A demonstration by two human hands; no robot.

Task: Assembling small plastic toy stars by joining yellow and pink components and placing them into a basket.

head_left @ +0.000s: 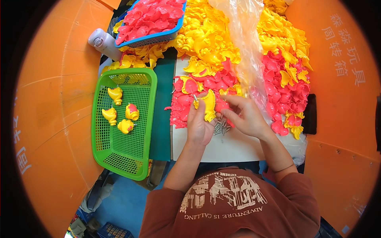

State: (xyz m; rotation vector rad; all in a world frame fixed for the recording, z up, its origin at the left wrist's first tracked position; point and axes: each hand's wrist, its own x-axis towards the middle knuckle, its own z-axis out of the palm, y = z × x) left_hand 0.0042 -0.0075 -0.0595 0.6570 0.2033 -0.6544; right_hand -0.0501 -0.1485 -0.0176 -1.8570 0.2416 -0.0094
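My left hand [199,126] holds a yellow plastic toy part [208,105] upright over the white table [234,148], with a small metal pin showing by its fingertips. My right hand [246,117] is beside it, fingers pinched near the yellow part's right edge; whether it holds anything small I cannot tell. A little pile of metal screws [221,127] lies on the table between the two hands. Pink plastic parts [183,105] are heaped just beyond my left hand.
A green basket [119,152] on the left holds several assembled yellow-and-pink toys [126,126]. A blue basket [152,39] of pink parts stands at the back. Yellow parts [206,43] and pink parts [285,91] pile up around a clear plastic bag [246,43]. Orange walls enclose both sides.
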